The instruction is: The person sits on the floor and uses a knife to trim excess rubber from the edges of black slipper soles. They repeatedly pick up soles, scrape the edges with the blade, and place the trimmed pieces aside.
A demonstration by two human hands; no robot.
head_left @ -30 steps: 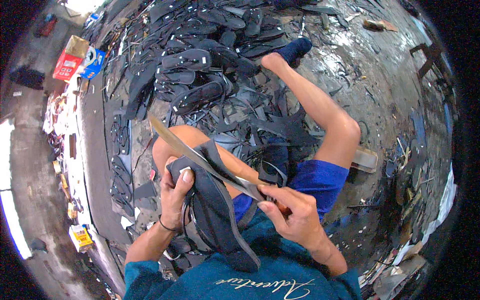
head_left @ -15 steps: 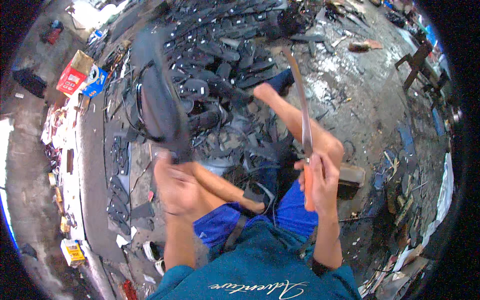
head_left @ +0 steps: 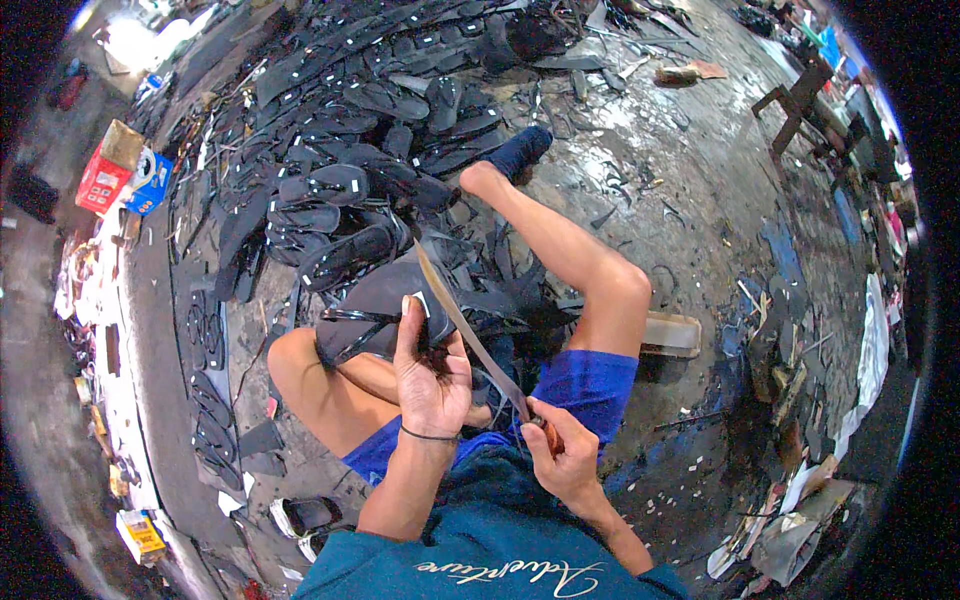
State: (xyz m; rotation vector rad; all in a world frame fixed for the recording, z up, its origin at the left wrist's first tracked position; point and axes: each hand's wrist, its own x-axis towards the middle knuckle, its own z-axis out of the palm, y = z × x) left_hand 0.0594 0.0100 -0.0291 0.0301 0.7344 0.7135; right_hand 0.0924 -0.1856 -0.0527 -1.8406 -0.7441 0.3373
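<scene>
Before my raised left knee, a black flip-flop [head_left: 378, 298] with a shiny strap and a small white label is gripped in my left hand [head_left: 434, 388]. The thumb presses on the top of its sole, and the other fingers are partly hidden beneath it. My right hand [head_left: 565, 455] is closed round the orange handle of a long curved knife [head_left: 470, 330]. Its blade slants up and left beside the flip-flop's edge; whether it touches the sole I cannot tell. More black flip-flops [head_left: 325, 185] lie heaped just beyond.
Black offcuts are scattered over the floor around my crossed bare legs [head_left: 590, 255]. A pale block [head_left: 668, 335] lies right of my knee. Red and blue boxes [head_left: 112, 170] stand at the far left, a dark metal frame [head_left: 795, 110] at the far right.
The flip-flop, earlier a blur held up at the left, is now lower and nearer my lap. The knife has come down and left, from upright to slanting beside the flip-flop.
</scene>
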